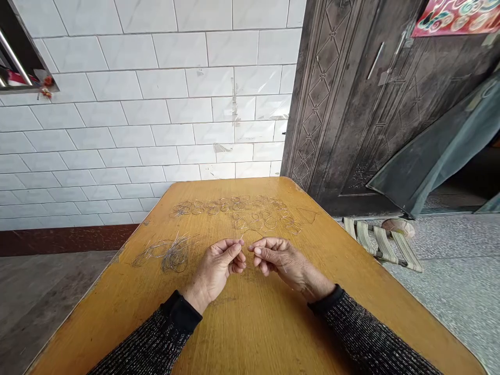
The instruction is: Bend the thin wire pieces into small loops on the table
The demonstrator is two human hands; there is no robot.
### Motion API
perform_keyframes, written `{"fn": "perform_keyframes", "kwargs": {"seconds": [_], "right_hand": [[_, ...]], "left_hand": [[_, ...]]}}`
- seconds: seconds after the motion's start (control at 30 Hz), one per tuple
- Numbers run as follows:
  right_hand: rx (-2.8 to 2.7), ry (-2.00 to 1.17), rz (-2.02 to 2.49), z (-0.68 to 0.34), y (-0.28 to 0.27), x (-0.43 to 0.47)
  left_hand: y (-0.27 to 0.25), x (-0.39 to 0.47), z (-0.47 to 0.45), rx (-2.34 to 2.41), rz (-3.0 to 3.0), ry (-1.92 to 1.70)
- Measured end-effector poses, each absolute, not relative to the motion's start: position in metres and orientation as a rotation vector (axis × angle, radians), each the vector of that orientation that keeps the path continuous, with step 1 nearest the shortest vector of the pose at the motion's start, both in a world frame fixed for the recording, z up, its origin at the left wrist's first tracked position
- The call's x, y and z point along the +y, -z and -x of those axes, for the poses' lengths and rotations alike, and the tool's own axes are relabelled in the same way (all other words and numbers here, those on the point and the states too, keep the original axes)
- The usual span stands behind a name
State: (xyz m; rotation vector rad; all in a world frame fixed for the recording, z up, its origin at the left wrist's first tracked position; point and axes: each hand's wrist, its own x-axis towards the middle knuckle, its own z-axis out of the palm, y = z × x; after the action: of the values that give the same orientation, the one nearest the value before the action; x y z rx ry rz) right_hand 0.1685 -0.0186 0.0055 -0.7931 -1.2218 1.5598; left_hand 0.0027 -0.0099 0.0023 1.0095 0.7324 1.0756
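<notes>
Both hands meet over the middle of the wooden table (250,333), a small gap between their fingertips. My left hand (222,263) pinches a thin wire (241,237), whose pale tip sticks up past the thumb. My right hand (283,259) is closed in a pinch too, with a fine strand of wire at its fingers; how the strand runs between the hands is hard to make out. To the left of my left hand lies a loose tangle of thin wire (174,255). Beyond the hands, small wire loops (260,221) lie spread on the wood.
A longer row of coiled wire loops (222,204) runs along the table's far part. White tiled wall (167,104) stands behind it. At right are a dark carved door (332,104), a greenish curtain (433,146) and a low strap-seated stool (385,242) beside the table edge.
</notes>
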Motion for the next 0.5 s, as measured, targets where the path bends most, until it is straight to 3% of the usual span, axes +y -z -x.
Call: {"fn": "perform_keyframes", "kwargs": {"seconds": [0.5], "right_hand": [[-1.236,-1.581,0.874,-0.1688,-0.0034,-0.0162]], "left_hand": [[-0.0086,-0.0155,0.0003,0.888,-1.547,-0.941]]}}
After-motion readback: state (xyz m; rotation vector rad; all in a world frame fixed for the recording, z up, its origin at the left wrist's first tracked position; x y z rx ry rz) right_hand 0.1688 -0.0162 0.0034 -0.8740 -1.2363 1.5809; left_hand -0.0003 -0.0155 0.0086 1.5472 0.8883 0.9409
